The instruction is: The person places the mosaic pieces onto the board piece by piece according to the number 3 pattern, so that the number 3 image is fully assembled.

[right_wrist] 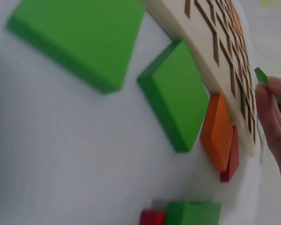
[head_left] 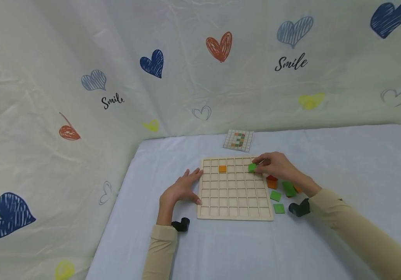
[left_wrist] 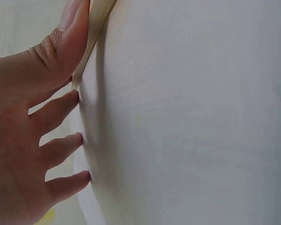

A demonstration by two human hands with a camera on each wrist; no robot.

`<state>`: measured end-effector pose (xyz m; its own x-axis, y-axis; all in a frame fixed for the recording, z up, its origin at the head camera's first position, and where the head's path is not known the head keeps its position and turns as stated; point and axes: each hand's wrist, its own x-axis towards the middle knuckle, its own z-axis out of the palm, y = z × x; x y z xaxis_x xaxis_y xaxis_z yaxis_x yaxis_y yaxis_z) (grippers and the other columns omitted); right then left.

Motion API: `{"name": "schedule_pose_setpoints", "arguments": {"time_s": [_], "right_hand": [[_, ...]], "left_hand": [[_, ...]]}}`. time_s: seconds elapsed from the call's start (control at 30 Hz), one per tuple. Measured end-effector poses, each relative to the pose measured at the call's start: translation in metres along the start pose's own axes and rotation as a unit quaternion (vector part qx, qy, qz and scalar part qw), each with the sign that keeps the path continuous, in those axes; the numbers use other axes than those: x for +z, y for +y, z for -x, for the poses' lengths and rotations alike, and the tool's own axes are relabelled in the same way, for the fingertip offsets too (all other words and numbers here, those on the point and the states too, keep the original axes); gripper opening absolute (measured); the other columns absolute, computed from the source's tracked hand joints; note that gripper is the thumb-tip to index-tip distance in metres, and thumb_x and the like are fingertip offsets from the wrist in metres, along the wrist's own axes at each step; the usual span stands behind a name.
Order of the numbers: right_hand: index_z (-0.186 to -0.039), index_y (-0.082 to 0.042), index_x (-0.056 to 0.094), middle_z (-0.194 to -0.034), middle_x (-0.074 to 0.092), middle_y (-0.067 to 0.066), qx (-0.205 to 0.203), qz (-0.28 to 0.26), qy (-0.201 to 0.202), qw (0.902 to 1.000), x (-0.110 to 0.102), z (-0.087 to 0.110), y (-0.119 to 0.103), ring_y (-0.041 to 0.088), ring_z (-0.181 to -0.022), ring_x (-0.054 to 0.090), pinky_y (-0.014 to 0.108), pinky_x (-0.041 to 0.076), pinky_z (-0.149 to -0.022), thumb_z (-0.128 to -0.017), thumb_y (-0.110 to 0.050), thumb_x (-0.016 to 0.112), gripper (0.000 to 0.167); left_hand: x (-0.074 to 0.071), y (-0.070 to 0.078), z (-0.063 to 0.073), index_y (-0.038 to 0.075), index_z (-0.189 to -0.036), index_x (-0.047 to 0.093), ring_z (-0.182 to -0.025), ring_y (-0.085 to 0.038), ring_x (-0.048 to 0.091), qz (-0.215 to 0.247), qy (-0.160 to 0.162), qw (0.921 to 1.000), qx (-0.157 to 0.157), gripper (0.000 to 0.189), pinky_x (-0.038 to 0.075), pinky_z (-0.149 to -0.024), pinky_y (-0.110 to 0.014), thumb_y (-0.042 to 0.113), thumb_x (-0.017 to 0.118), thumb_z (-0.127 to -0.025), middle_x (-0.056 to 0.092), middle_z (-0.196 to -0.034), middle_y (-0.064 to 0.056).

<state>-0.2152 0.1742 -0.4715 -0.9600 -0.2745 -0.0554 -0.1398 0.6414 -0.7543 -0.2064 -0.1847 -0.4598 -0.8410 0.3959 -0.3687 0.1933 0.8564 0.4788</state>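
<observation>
A light wooden grid board (head_left: 223, 193) lies on the white cloth. At its left edge my left hand (head_left: 182, 187) spreads its fingers, thumb lower and fingertips higher along the rim. The left wrist view shows the thumb (left_wrist: 75, 42) against the board's side, the other fingertips touching the cloth. Over the board's upper right corner my right hand (head_left: 279, 168) pinches a green square tile (head_left: 252, 167) between thumb and fingers. The tile shows partly in the right wrist view, its far side hidden by fingers. An orange tile (head_left: 222, 168) sits in an upper cell.
Loose tiles lie right of the board: green ones (head_left: 279, 209), an orange one (head_left: 272, 184) and a red one (head_left: 272, 177), with a small group under the right forearm. Behind the board lies a printed pattern card (head_left: 239, 140). Black wrist devices (head_left: 182, 224) sit at both cuffs.
</observation>
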Motion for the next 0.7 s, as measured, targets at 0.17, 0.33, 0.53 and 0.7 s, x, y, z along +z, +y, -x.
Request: {"name": "schedule_pose_setpoints", "arguments": {"time_s": [0.17,0.33,0.53,0.7], "right_hand": [[-0.12,-0.002,0.074,-0.101,0.079,0.011,-0.019,-0.005,-0.002,0.9998,0.006,-0.008,-0.004,0.018,-0.087,0.073,0.028,0.055,-0.075,-0.091,-0.019,0.078,0.034],[-0.12,-0.001,0.074,-0.101,0.078,0.011,-0.028,-0.013,-0.001,0.9995,0.013,-0.015,-0.006,0.017,-0.088,0.072,0.035,0.056,-0.082,-0.09,-0.017,0.079,0.034],[-0.121,0.0,0.074,-0.103,0.078,0.012,-0.02,-0.033,-0.003,0.9992,0.021,-0.022,-0.006,0.019,-0.09,0.072,0.036,0.057,-0.084,-0.091,-0.014,0.077,0.033],[-0.121,0.0,0.074,-0.1,0.078,0.009,-0.014,-0.032,-0.01,0.9993,0.028,-0.028,-0.011,0.016,-0.087,0.07,0.037,0.056,-0.085,-0.091,-0.015,0.078,0.033]], "left_hand": [[0.0,-0.001,0.0,0.019,-0.164,0.031,-0.161,-0.031,0.005,0.0,0.001,1.0,0.003,0.113,0.009,-0.13,-0.056,0.02,0.095,-0.07,0.021,-0.172,0.002],[0.0,-0.001,0.0,0.019,-0.164,0.03,-0.161,-0.031,0.005,0.0,0.002,1.0,0.005,0.113,0.01,-0.13,-0.056,0.021,0.095,-0.071,0.021,-0.172,0.002],[-0.001,0.0,0.002,0.019,-0.164,0.03,-0.161,-0.033,0.005,-0.004,-0.003,1.0,0.008,0.113,0.01,-0.13,-0.057,0.02,0.094,-0.071,0.02,-0.172,0.0],[0.0,-0.001,0.0,0.019,-0.164,0.03,-0.161,-0.032,0.005,-0.003,0.0,1.0,0.008,0.114,0.01,-0.13,-0.056,0.021,0.095,-0.071,0.02,-0.172,0.002]]}}
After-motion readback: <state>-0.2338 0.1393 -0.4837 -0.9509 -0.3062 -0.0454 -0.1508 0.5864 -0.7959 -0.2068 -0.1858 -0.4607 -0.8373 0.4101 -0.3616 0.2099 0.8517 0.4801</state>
